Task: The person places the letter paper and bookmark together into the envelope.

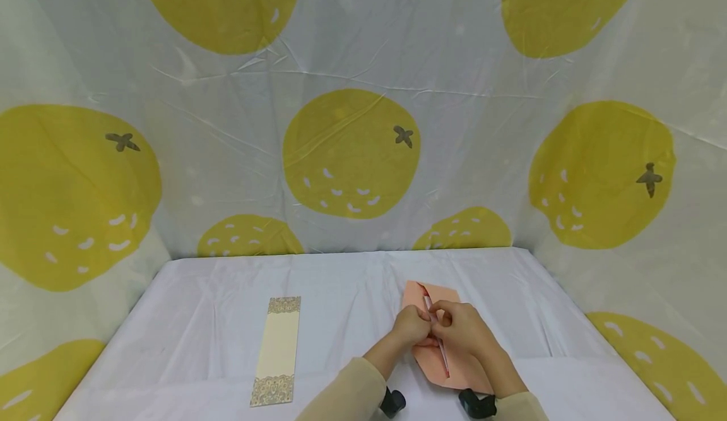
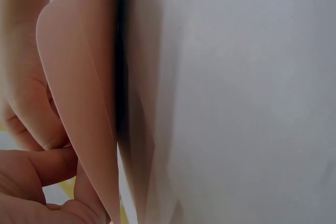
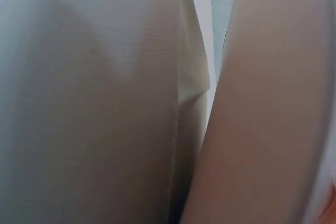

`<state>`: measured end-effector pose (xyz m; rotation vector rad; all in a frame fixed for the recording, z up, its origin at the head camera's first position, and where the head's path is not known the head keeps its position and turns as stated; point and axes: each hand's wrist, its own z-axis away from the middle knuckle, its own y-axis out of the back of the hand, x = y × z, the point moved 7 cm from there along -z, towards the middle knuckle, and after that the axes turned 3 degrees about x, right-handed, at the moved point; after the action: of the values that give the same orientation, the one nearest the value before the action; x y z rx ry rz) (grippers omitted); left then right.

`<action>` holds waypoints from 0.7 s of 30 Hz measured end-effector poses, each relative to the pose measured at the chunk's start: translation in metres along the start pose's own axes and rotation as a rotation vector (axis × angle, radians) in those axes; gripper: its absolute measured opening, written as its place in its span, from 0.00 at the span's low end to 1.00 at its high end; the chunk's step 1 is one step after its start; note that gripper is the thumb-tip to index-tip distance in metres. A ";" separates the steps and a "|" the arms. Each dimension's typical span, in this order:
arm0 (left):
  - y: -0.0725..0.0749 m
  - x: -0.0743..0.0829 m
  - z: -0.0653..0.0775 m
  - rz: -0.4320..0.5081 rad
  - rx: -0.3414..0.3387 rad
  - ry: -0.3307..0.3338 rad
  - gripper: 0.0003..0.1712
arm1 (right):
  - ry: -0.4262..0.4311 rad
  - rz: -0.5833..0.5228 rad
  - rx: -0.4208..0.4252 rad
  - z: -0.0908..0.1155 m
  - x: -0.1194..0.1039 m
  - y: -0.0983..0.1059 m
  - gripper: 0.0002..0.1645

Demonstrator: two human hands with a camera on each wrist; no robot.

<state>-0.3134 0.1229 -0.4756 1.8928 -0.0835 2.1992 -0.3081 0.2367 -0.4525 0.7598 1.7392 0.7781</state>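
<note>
A salmon-pink paper envelope (image 1: 437, 367) lies at a slant on the white-covered table, right of the middle. Along its length runs a narrow opening with red edges, where a pale strip (image 1: 427, 302) shows. My left hand (image 1: 412, 326) pinches the paper on the left side of this opening. From the other side, my right hand (image 1: 461, 327) pinches at the same opening, thumb and fingertips close against the left hand. In the left wrist view the envelope's rounded pink flap (image 2: 79, 72) stands up near the fingers. The fingers hide the middle of the opening.
To the left, a long cream card (image 1: 277, 348) with gold lace-patterned ends lies flat on the white tablecloth (image 1: 199, 320). Behind and at both sides hangs a white curtain (image 1: 341, 42) printed with yellow fruit. Black wrist devices (image 1: 477, 403) sit below the hands.
</note>
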 end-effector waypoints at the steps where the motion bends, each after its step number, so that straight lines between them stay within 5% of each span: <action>1: -0.001 0.000 0.000 0.004 -0.002 0.003 0.06 | 0.001 0.001 -0.001 0.000 0.000 0.000 0.10; 11: -0.001 -0.003 -0.003 -0.013 0.014 0.004 0.07 | -0.003 0.004 -0.004 0.000 -0.002 0.000 0.11; 21: 0.018 0.005 0.002 -0.057 0.013 0.002 0.06 | 0.026 -0.003 0.003 0.001 -0.002 0.000 0.08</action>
<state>-0.3157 0.1063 -0.4679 1.8763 -0.0154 2.1694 -0.3066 0.2357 -0.4514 0.7519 1.7644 0.7864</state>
